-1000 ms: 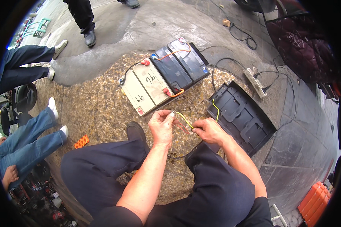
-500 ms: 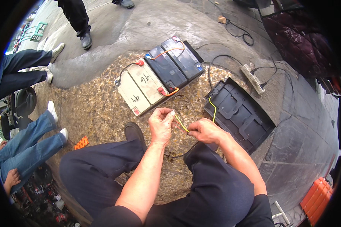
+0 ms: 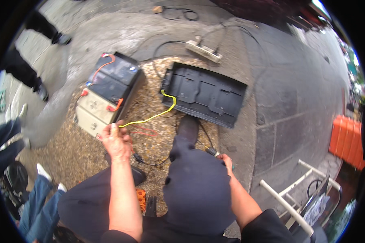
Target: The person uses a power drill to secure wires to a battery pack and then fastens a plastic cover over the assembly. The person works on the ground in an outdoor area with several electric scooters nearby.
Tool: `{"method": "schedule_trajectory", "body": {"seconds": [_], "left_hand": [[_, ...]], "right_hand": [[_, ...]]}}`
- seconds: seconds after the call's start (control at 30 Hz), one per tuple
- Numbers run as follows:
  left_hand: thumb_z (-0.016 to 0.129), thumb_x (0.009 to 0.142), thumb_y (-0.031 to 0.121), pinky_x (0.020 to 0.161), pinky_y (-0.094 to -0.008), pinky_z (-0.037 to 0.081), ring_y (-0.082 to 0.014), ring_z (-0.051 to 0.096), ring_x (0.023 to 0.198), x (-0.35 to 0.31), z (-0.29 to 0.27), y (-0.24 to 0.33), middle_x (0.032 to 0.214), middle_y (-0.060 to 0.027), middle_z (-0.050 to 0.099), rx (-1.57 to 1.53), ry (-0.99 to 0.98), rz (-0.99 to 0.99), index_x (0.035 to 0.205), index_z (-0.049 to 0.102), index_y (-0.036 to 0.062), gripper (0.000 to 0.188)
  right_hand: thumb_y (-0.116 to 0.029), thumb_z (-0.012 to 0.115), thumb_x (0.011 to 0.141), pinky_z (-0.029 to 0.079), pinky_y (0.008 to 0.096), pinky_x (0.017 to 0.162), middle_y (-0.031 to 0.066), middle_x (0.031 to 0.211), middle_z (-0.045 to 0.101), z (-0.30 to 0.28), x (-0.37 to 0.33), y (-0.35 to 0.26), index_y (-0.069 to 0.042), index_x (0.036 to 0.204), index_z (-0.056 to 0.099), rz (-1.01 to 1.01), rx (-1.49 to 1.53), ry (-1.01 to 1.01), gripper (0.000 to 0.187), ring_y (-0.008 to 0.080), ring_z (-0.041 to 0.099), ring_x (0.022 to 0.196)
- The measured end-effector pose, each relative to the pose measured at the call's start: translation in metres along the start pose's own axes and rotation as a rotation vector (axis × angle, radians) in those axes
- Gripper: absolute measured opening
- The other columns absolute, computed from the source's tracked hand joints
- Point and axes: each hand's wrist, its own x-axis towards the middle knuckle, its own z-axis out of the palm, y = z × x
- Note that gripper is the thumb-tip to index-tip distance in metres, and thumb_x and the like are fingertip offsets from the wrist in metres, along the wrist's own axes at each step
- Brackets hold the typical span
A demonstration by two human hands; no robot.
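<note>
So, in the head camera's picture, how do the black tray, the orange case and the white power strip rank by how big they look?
1. Black tray: largest.
2. Orange case: clearly smaller, near the picture's right rim.
3. White power strip: smallest, a narrow bar.

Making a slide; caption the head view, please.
The left hand holds a yellow wire running to a black tray, near cream and dark batteries.
</note>
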Motion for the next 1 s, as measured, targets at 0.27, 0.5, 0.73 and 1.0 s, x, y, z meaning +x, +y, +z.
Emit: {"method": "schedule_trajectory", "body": {"seconds": [0.27,0.5,0.73,1.0], "left_hand": [[0.059,0.096,0.005,0.049,-0.0263,0.044,-0.0157,0.056,0.063,0.026,-0.029,0.036,0.089,-0.0123,0.064,-0.008,0.219,0.033,0.108,0.049,0.0043,0.015],[0.054,0.091,-0.006,0.054,-0.0287,0.048,-0.0191,0.058,0.064,0.018,-0.043,0.031,0.094,-0.0184,0.064,-0.18,0.284,0.049,0.114,0.043,0.0086,0.03],[0.057,0.093,-0.001,0.055,-0.0307,0.05,-0.0194,0.061,0.068,0.009,-0.05,0.018,0.093,-0.011,0.066,-0.253,0.402,0.001,0.109,0.049,0.0112,0.021],[0.059,0.094,0.001,0.054,-0.0294,0.052,-0.0178,0.062,0.065,0.009,-0.054,0.01,0.088,-0.0109,0.066,-0.316,0.417,-0.023,0.108,0.051,0.0098,0.019]], "right_hand": [[-0.029,0.075,0.076,0.05,0.0429,0.091,0.0205,0.111,0.066,0.047,0.018,0.057,0.0,0.115,0.062,0.173,0.01,0.055,0.05,0.0378,0.064,0.099],[-0.02,0.072,0.076,0.049,0.0397,0.088,0.0167,0.114,0.063,0.035,0.008,0.073,0.001,0.12,0.058,0.284,-0.291,-0.099,0.051,0.0316,0.062,0.097],[-0.014,0.069,0.075,0.048,0.0375,0.082,0.014,0.11,0.063,0.034,0.01,0.091,0.001,0.119,0.058,0.222,-0.354,-0.014,0.048,0.0274,0.061,0.092],[-0.007,0.065,0.075,0.048,0.0349,0.075,0.0109,0.105,0.062,0.014,0.001,0.105,0.001,0.118,0.058,0.158,-0.236,0.051,0.045,0.0226,0.059,0.085]]}}
